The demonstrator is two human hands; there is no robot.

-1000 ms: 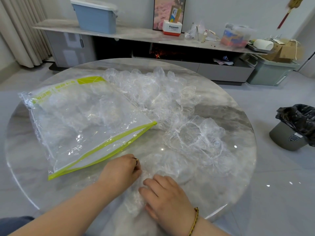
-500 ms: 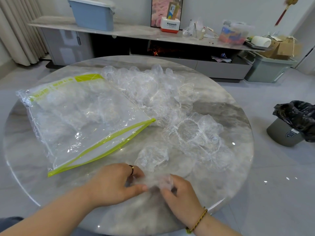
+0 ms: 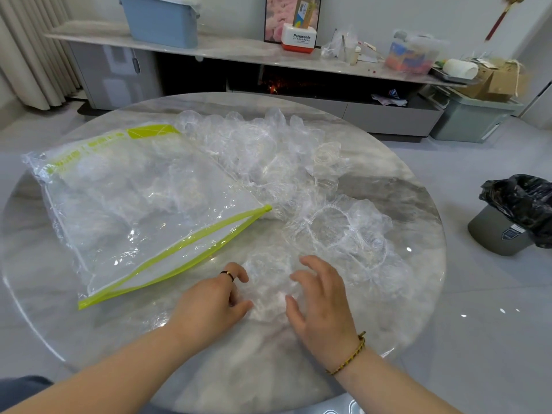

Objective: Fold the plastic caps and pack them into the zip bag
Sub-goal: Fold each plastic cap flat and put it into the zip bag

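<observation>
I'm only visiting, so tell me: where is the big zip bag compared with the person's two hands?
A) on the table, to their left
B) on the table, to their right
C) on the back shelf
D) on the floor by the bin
A: the zip bag, edged in green, lies flat on the round table, left of and beyond the left hand and right hand.

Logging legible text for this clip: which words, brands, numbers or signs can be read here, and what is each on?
"Panasonic": on the white and orange box on the shelf.
Small line under that brand: too small to read.
Green print along the top strip of the zip bag: blurred, unreadable.
Label on the grey bin: too small to read.
</observation>
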